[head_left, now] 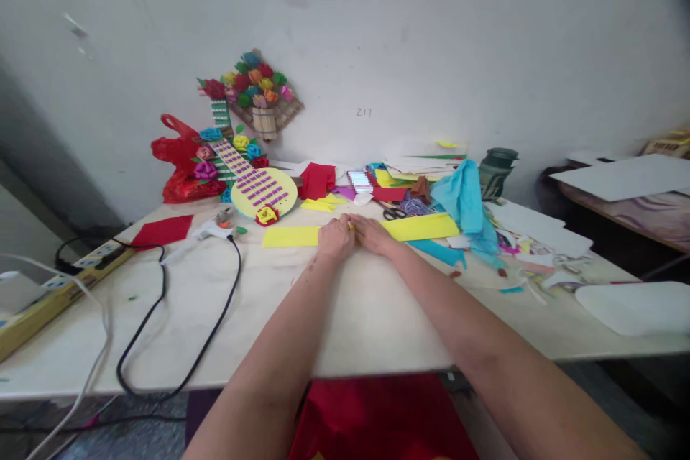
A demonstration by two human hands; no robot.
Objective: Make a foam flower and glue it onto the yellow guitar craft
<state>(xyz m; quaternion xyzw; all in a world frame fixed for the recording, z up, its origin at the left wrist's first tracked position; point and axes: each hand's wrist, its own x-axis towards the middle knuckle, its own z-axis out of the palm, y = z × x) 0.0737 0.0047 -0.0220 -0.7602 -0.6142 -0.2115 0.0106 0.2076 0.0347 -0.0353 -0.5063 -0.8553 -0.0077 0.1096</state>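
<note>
A long yellow crepe paper strip (425, 227) lies crosswise on the white table, its ends reaching out on both sides of my hands. My left hand (335, 237) is closed on the middle of the strip, with its fingers curled. Right beside it, my right hand (373, 234) presses on the same strip with its fingers together, and the fingertips of both hands meet. A small bit of yellow shows between them; the exact grip there is hidden. Just behind the strip lie dark-handled scissors (394, 214) and smaller yellow paper scraps (322, 203).
At the left stand a paper-flower guitar craft (264, 194) and a red plastic bag (177, 158). A hot glue gun (213, 230) trails a black cord (208, 345) near a power strip (59, 287). Blue crepe paper (461, 194), a green bottle (497, 172) and paper scraps (539, 230) crowd the right.
</note>
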